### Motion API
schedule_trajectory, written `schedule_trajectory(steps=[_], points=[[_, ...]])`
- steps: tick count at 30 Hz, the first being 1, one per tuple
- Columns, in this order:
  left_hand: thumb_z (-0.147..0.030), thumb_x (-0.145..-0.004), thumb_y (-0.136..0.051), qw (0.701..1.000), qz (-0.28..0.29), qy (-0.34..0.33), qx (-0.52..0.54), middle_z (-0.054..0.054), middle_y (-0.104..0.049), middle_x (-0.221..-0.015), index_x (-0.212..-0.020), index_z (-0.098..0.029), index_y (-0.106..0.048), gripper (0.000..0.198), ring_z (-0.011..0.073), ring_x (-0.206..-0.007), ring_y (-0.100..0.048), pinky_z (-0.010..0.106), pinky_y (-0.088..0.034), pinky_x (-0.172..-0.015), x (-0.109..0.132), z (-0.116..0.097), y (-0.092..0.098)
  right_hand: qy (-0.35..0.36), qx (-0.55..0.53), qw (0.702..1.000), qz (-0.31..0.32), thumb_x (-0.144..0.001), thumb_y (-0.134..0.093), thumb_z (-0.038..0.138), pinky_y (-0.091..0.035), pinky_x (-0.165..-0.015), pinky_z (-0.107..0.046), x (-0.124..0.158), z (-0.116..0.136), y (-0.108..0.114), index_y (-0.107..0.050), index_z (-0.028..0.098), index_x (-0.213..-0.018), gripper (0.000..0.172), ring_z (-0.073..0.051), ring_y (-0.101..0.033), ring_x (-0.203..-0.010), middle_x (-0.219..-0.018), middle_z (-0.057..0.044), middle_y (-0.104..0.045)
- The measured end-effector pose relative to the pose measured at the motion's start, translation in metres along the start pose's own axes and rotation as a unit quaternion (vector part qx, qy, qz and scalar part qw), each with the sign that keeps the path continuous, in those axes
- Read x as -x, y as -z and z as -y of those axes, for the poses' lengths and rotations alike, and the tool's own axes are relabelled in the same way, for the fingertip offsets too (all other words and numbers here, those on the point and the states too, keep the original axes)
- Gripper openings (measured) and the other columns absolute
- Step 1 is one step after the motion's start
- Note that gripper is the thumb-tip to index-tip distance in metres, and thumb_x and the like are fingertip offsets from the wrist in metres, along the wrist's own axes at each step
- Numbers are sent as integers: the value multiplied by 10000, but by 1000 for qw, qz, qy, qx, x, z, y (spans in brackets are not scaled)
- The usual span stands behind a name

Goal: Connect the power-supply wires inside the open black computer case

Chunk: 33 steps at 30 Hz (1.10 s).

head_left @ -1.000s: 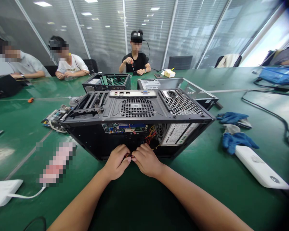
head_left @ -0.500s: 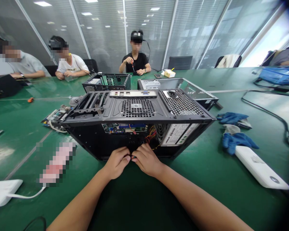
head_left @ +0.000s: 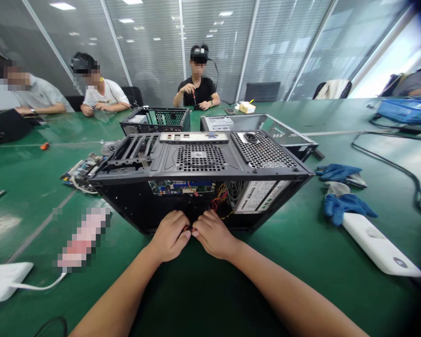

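A black computer case [head_left: 154, 161] stands on the table with its open side facing me. Inside it show a motherboard [head_left: 182, 187], a labelled power supply [head_left: 261, 195] and a bundle of coloured wires [head_left: 220, 199]. At the lower edge of that opening, my left hand [head_left: 171, 235] is closed, thumb against forefinger, on a thin cable. Close beside it, my right hand [head_left: 214, 234] pinches the same small dark and reddish cable. Only a short piece shows between the fingertips; its end is hidden by my fingers.
More case frames [head_left: 157, 119] stand behind. A loose circuit board [head_left: 82, 173] lies left. Blue gloves [head_left: 347, 206] and a white power bank [head_left: 381, 245] lie right; another white power bank [head_left: 9, 281] is front left. Across the table, a person [head_left: 199, 89] holds a screwdriver.
My left hand has turned slightly, its knuckles a little higher, and the bit of cable between the fingertips shows differently. My right hand has barely moved, and the case stays put.
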<state>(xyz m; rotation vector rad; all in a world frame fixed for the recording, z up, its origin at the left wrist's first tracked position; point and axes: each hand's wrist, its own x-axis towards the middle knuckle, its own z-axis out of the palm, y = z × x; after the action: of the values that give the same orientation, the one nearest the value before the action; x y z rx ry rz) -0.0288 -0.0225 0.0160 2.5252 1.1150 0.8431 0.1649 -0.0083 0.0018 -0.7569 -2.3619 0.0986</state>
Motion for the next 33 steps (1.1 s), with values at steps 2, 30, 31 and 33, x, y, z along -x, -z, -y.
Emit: schedule_trajectory(steps=[2, 30, 31, 33], points=[[-364, -954, -300, 1000, 1, 2, 8, 62, -501, -790, -817, -189, -485, 290, 201, -729, -433, 349, -356, -674, 0, 0, 0, 1, -1, 1000, -1, -982, -349, 294, -303, -706, -336, 1, -1, -1, -565, 179, -806, 301, -196, -408, -733, -732, -48, -540], [-352, -957, -303, 997, -15, 67, 36, 29, -466, -703, -726, -189, -481, 335, 177, -662, -438, 312, -341, -615, 2, -1, -10, 12, 34, 999, -5, -973, -372, 280, -297, -715, -342, 2, -4, -5, -579, 176, -797, 291, -195, -407, -728, -716, -45, -536], [-351, -956, -303, 997, -17, 65, 33, 31, -469, -705, -731, -189, -485, 332, 178, -663, -439, 314, -345, -617, 2, -2, -9, 10, 28, 1000, -3, -974, -364, 280, -299, -713, -341, 2, -4, -5, -576, 177, -794, 296, -195, -409, -726, -715, -44, -537], [-348, -954, -305, 998, -23, 60, 30, 34, -473, -708, -736, -189, -486, 325, 180, -664, -438, 321, -348, -623, 1, -4, -9, 1, 11, 1000, -2, -977, -350, 285, -303, -706, -339, 1, -3, -5, -568, 182, -789, 306, -193, -415, -717, -713, -43, -541]])
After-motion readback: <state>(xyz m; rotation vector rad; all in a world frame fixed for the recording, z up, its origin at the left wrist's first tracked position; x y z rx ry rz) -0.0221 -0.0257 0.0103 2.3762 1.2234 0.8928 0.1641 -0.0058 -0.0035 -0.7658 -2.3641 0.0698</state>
